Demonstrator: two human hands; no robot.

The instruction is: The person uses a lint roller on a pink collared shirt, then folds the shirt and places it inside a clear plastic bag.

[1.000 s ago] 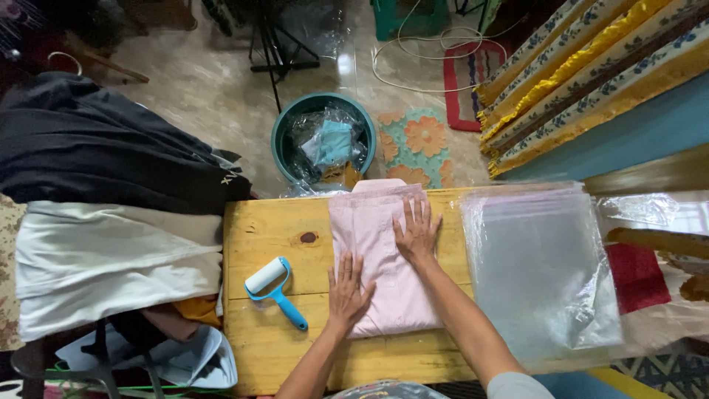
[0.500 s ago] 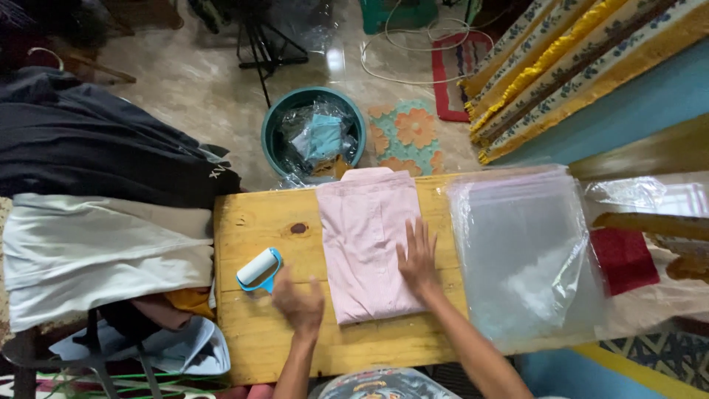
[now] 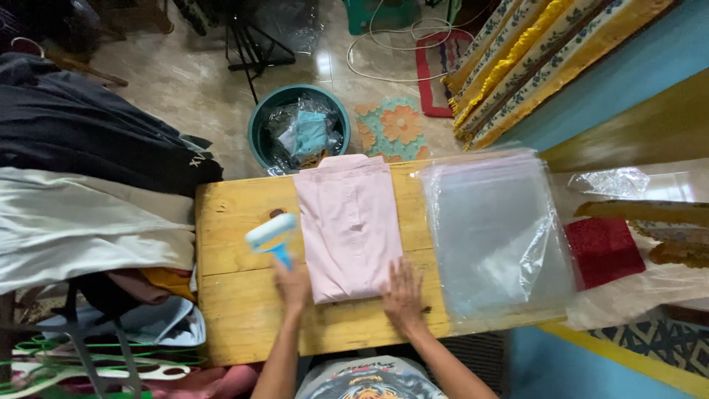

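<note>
1. Head view: a folded pink shirt [image 3: 348,225] was laid flat on a wooden table [image 3: 229,214], collar end toward the far edge.
2. The left hand [image 3: 292,283] was closed around the blue handle of a lint roller [image 3: 272,235]; the white roller head was lifted just left of the shirt.
3. The right hand [image 3: 402,292] was pressed flat, fingers spread open, on the table at the shirt's near right corner, touching its hem.
4. A stack of clear plastic bags [image 3: 495,229] was seen just right of the shirt.
5. A teal bin [image 3: 260,125] stood beyond the table; dark and white clothes [image 3: 88,199] were piled at left.
</note>
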